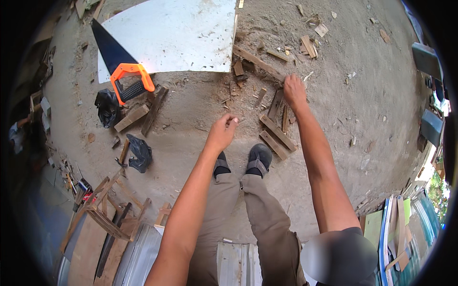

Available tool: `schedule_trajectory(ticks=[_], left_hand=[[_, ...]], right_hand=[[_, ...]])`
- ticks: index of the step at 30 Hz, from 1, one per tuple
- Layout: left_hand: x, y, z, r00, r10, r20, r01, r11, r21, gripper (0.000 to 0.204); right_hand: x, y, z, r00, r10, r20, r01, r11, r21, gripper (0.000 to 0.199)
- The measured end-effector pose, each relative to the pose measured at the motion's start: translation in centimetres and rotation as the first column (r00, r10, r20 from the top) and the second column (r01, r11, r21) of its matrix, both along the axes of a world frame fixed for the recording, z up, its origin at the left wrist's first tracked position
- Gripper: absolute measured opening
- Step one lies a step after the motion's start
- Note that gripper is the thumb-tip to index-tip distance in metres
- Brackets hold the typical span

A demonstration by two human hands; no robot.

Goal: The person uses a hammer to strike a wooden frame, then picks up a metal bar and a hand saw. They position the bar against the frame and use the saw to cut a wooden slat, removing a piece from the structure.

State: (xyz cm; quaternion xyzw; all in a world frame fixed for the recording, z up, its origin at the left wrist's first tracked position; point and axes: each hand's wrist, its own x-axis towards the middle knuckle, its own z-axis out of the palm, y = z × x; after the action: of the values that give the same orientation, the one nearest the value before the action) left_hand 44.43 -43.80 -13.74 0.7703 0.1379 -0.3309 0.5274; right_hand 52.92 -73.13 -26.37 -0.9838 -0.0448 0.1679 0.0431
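Reaching down at arm's length, my right hand (294,90) has its grip curled over the end of a long wood strip (257,62) lying on the dirt floor (191,114); my knuckles cover the fingertips, so I cannot tell whether they have actually closed on it. My left hand (222,132) hangs loosely above the ground, fingers half curled and holding nothing that I can make out. Just below my right hand lie several short wood offcuts (276,133), close to my 2 shoes (260,157). Farther left, a hand saw with an orange handle (125,71) rests partly on a white board (176,33), whose top is cut off by the frame. A crumpled black bag (108,107) sits beside the saw.
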Motion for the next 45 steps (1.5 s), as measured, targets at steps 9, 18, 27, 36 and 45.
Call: schedule_trajectory(ticks=[9,18,27,36,45], left_hand=[[-8.9,5.6,6.2,0.997,0.006,-0.077,0.006,0.986,0.167,0.029],[0.6,-0.8,4.6,0.578,0.782,-0.232,-0.804,0.497,-0.327,0.1],[8.0,-4.7,7.1,0.271,0.882,-0.385,-0.91,0.106,-0.4,0.078],[13.9,-3.7,7.7,0.162,0.972,-0.172,-0.958,0.113,-0.264,0.079],[12.9,-6.3,6.9,0.256,0.951,-0.173,-0.935,0.198,-0.296,0.081]], right_hand=[[-9.8,-5.3,4.9,0.937,-0.136,-0.322,0.191,0.971,0.146,0.025],[-13.9,-3.8,4.5,0.933,-0.198,-0.302,0.27,0.937,0.221,0.019],[-13.3,-2.7,2.9,0.952,-0.16,-0.261,0.171,0.985,0.02,0.018],[-22.9,-15.5,1.5,0.87,-0.433,-0.237,0.336,0.871,-0.357,0.018],[-37.4,-34.5,14.6,0.619,-0.715,-0.326,0.439,0.658,-0.611,0.01]])
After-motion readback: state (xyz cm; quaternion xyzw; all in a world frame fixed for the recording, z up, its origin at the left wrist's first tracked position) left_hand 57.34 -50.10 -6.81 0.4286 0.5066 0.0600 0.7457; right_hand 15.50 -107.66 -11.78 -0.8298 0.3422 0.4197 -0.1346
